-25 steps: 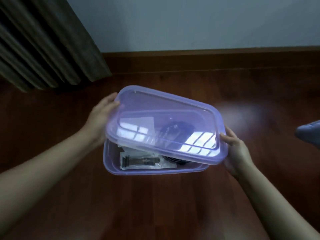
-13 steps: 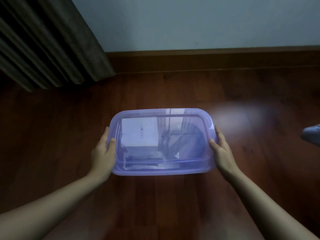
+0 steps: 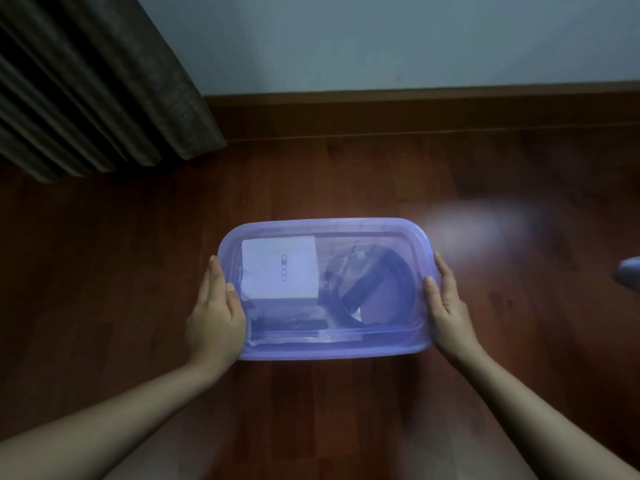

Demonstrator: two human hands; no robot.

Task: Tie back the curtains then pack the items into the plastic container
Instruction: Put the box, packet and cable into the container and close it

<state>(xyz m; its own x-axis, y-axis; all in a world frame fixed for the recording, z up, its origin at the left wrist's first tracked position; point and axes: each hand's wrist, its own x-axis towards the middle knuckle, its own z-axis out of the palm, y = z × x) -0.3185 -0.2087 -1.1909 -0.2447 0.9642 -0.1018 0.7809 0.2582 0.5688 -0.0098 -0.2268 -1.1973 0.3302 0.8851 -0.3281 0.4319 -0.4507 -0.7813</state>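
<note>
A translucent purple plastic container [image 3: 332, 353] sits on the dark wooden floor with its lid [image 3: 329, 225] lying flat on top. Through the lid I see a white box [image 3: 280, 268], a dark coiled cable [image 3: 374, 282] and a dark item in a clear bag [image 3: 291, 323]. My left hand [image 3: 214, 317] presses on the lid's left edge, thumb on top. My right hand [image 3: 448, 306] holds the right edge, thumb on the rim. The dark curtain [image 3: 90, 84] hangs at the upper left.
A wooden skirting board [image 3: 415, 112] and a pale wall [image 3: 381, 39] run behind the container. A bluish object [image 3: 628, 277] lies at the right edge of view. Bare floor [image 3: 104, 271] surrounds the container.
The lid was tilted above the container a second ago. It has come down flat onto the rim, and both hands now rest on its two short ends.
</note>
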